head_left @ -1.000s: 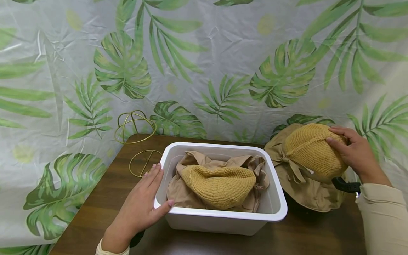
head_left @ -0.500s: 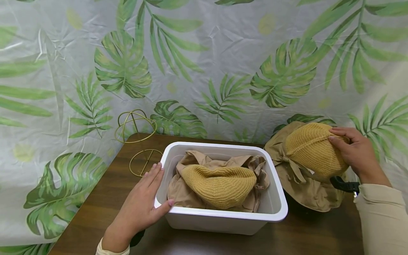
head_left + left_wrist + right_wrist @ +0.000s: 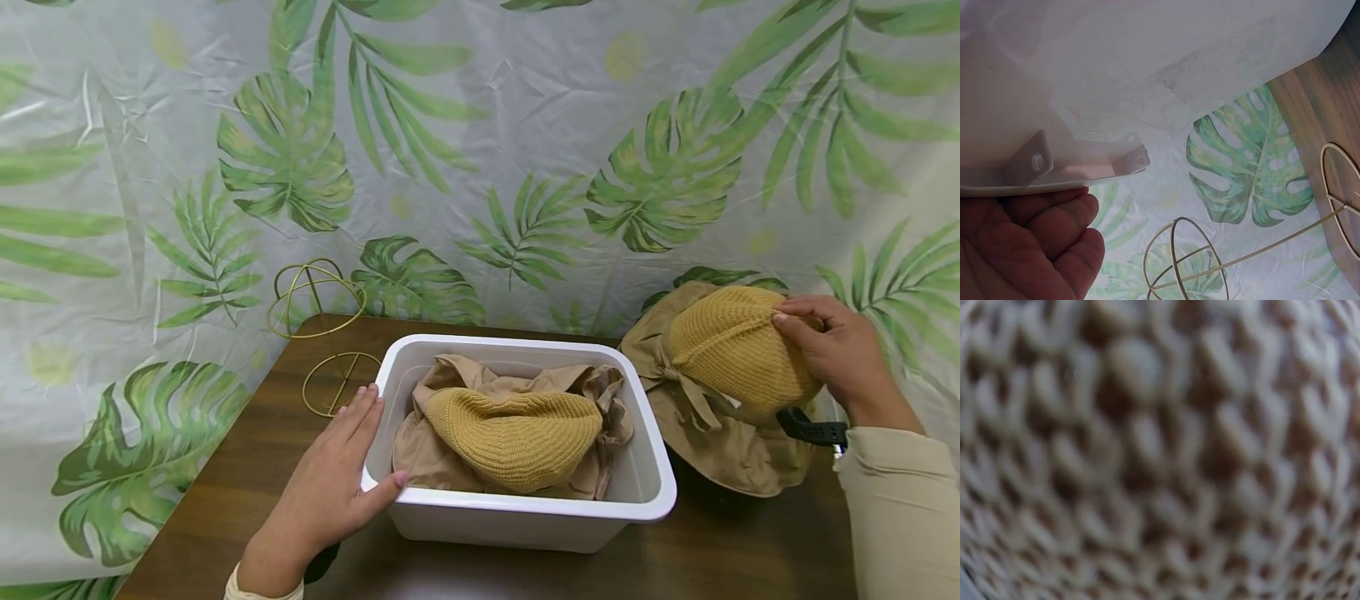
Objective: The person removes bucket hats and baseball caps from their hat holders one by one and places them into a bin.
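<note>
A yellow knit hat sits on a tan sun hat with a bow, right of the bin. My right hand pinches the knit hat near its crown between thumb and fingers. Blurred knit fills the right wrist view. My left hand rests at the near left corner of a white plastic bin, fingers extended along its rim. In the left wrist view, left-hand fingers lie against the rim. Inside the bin, another yellow knit hat lies on tan fabric.
Left of the bin, a gold wire stand has a domed top and a round base on the brown wooden table. A leaf-printed sheet hangs right behind the table's back edge.
My right hand has lifted slightly and now pinches the knit hat's fabric, with the crown drawn a little upward. The left hand and bin have stayed put.
</note>
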{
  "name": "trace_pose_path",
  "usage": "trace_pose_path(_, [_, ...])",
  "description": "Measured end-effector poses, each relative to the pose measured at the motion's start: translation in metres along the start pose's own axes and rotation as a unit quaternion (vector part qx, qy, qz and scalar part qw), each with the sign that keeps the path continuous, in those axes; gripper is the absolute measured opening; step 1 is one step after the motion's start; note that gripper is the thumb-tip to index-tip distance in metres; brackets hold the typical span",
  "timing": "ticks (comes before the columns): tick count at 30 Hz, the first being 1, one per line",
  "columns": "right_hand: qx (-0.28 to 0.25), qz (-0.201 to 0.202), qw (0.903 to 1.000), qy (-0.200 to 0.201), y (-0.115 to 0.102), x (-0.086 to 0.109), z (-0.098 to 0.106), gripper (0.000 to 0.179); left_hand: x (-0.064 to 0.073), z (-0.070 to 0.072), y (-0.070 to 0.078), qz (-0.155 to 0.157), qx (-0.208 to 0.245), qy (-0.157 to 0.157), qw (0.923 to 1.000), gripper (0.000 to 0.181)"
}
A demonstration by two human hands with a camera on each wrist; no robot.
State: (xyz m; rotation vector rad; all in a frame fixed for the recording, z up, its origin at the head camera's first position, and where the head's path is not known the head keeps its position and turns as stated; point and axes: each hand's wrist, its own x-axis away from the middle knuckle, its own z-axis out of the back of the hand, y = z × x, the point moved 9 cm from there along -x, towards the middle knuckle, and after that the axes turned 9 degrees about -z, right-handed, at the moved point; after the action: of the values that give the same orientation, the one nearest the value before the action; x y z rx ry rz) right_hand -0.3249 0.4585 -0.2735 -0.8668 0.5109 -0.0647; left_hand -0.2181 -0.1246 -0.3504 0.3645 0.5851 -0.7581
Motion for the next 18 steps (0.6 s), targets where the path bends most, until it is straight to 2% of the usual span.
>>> trace_pose_path(6, [-0.032,-0.001,0.9994,-0.011,-0.003,-0.002,0.001,0.012,0.000,0.000,0.000,-0.002,-0.001,0.002,1.0000,0.082])
trace_pose_path(9, [-0.026,-0.005,0.9995,-0.015,-0.006,-0.003,0.003,0.015,0.000,-0.001,0.000,-0.002,0.000,0.002,1.0000,0.082])
trace_pose_path(18, [-0.017,0.009,0.9998,0.008,-0.024,-0.004,0.012,0.018,0.000,-0.001,-0.001,0.000,0.000,0.003,1.0000,0.082])
